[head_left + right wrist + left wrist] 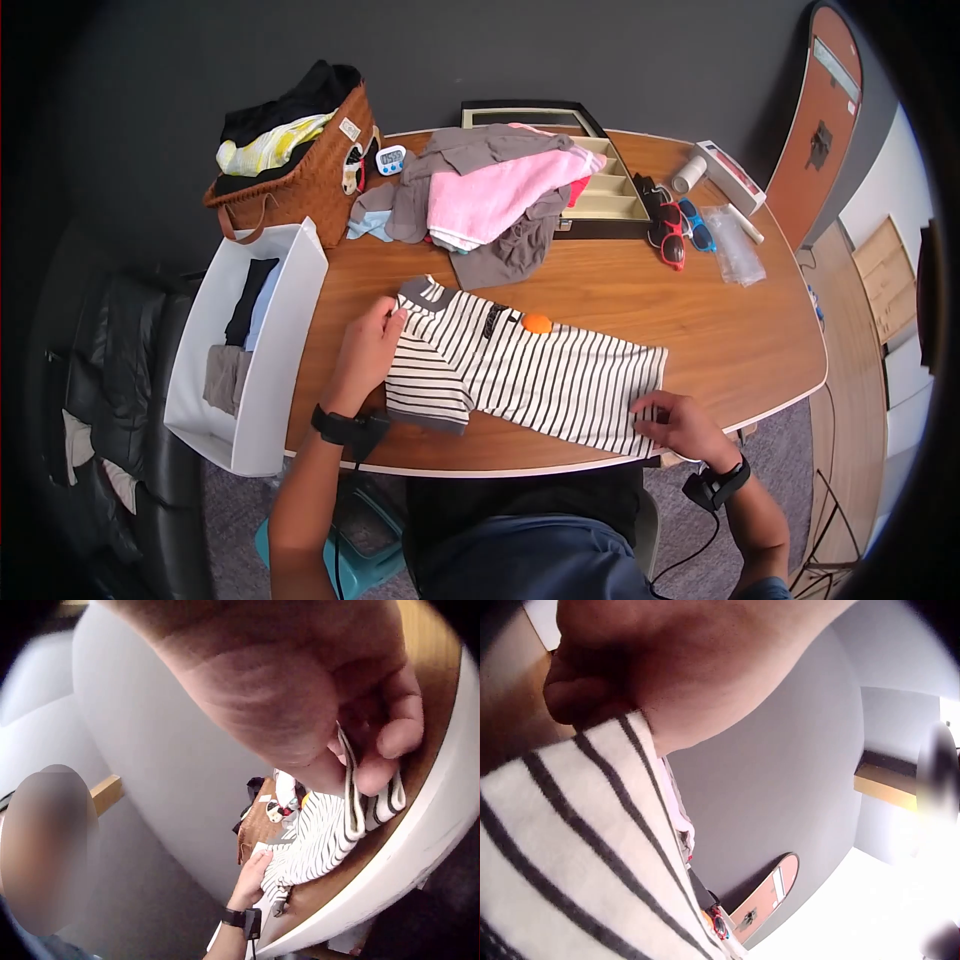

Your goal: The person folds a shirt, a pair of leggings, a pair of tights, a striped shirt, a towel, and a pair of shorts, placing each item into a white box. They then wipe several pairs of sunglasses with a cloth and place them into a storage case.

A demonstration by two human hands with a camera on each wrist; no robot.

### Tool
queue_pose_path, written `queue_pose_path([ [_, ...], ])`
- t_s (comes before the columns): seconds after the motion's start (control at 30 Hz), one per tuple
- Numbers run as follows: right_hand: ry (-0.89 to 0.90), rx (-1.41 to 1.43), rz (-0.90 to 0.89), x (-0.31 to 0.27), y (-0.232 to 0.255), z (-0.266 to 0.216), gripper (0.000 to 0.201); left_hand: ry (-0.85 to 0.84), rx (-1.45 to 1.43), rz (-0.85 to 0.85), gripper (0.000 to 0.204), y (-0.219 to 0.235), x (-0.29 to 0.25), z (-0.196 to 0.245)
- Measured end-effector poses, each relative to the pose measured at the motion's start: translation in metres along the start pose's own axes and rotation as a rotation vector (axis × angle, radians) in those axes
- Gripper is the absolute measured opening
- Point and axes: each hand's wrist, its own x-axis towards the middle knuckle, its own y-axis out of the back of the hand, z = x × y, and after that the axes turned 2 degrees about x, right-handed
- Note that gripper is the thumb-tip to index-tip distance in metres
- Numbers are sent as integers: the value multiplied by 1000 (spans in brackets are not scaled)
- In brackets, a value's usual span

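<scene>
The striped shirt (560,385) is lying along the near edge of the table (740,330), the right hand (688,425) pinching its hem between thumb and fingers, the left hand (368,348), fingertips partly hidden, seemingly pinching the shoulder, an end-to-end hold suiting cloth needing flatness

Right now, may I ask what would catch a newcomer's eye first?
Probably the striped shirt with its orange spot, on the table between the left hand and the right hand, both holding it. Behind it, a pink cloth lies among gray clothes; a white bin stands at the table's left end.
</scene>
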Motion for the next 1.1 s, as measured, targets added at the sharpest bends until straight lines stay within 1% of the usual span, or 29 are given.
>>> queue_pose_path([
  [0.03, 5, -3, -2, 0, 1, -3, 20, 0, 1, 6, 24, 0, 2, -5],
  [0.1, 5, -29, -6, 1, 2, -10, 21, 68, 51, -138, 25, 0, 5, -20],
  [0.13, 9, -27, -10, 2, 2, -12, 21, 70, 56, -134, 25, 1, 4, -22],
  [0.2, -22, 99, 15, 5, 1, -13, 20, -23, 4, -107, 25, 1, 0, -26],
  [0.23, -35, 119, 25, 6, 1, -13, 18, -63, 86, -51, 24, 3, -2, -23],
  [0.27, -34, 118, 21, 7, 1, -10, 18, -59, 87, -49, 24, 6, -5, -16],
  [0.33, 65, 194, 41, 12, 2, 3, 16, 7, -71, -68, 24, 12, -9, 4],
  [0.37, 183, 311, 37, 17, 0, 11, 17, -18, -64, -66, 23, 13, -9, 9],
  [0.4, 185, 310, 35, 18, 2, 12, 17, -18, -63, -63, 23, 9, -6, 8],
  [0.47, 224, 385, 55, 18, 5, 15, 20, -54, -274, 19, 23, -2, 3, -2],
  [0.5, 234, 417, 58, 19, 6, 15, 23, -78, -336, 20, 22, -5, 10, -2],
  [0.53, 235, 415, 57, 19, 6, 14, 23, -78, -336, 22, 22, -8, 16, -4],
  [0.6, 199, 497, 143, 18, 5, 11, 25, -64, -388, 30, 21, -12, 27, -8],
  [0.63, 214, 493, 163, 19, 4, 14, 30, -66, -361, 24, 22, -13, 32, -11],
  [0.67, 214, 493, 159, 18, 3, 13, 30, -64, -359, 27, 22, -13, 33, -13],
  [0.73, 82, 292, 131, 13, 3, 7, 37, -32, -91, 11, 22, -15, 38, -19],
  [0.77, 16, 191, 119, 12, 3, 5, 41, -131, -86, 13, 24, -21, 39, -30],
  [0.8, 16, 191, 118, 12, 2, 7, 41, -129, -86, 13, 24, -25, 42, -39],
  [0.87, 84, 324, 112, 14, -1, 13, 43, -117, -34, -4, 22, -22, 40, -31],
  [0.9, 134, 332, 113, 16, -2, 15, 45, -68, -19, -3, 22, -19, 35, -26],
  [0.93, 132, 333, 111, 16, -1, 13, 45, -66, -18, -4, 22, -20, 37, -27],
  [1.0, 160, 336, 136, 14, 0, 5, 44, -85, -34, 58, 23, -19, 41, -29],
  [1.03, 162, 334, 135, 14, 1, 6, 44, -54, -36, 34, 29, -15, 40, -23],
  [1.07, 118, 145, 135, 13, 4, 7, 43, -53, -36, 35, 29, -11, 38, -18],
  [1.1, 73, -44, 134, 13, 7, 7, 42, 19, -6, -24, 33, -7, 36, -13],
])
